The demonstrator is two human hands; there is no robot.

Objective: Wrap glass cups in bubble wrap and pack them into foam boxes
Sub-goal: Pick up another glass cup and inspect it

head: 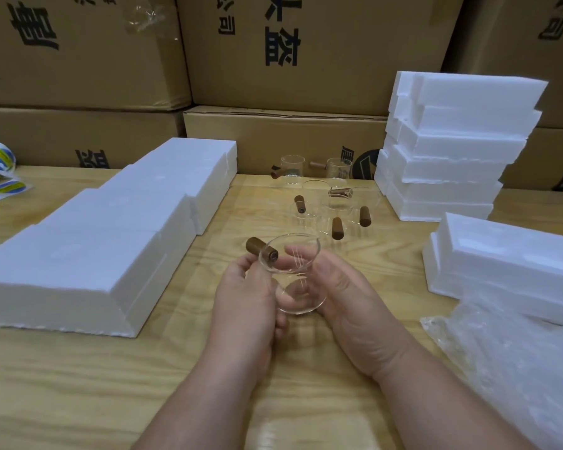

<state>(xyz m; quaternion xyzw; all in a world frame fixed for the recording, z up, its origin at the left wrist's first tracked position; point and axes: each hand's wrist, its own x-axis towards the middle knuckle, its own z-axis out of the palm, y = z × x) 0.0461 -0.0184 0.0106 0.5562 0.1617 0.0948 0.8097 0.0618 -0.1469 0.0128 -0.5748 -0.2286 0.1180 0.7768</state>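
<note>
Two hands held one glass cup [291, 274] in the middle of the frame, a little below the center. The left hand [244, 297] curled its fingers around the cup's left side, near the brown wooden handle [261, 250] that stuck out to the upper left. The right hand [335, 287] cupped the other side with bent fingers. The cup was tipped, with its mouth facing up and away, maybe so it could be checked before wrapping.

More cups [325, 199] waited on the wooden table [78, 384] just above the center, close enough to grab. Bubble wrap [517, 362] lay at the lower right, near the right hand. Foam boxes [117, 228] sat in a row on the left, and a foam stack [449, 147] stood at the upper right. Cardboard cartons [306, 53] filled the top.
</note>
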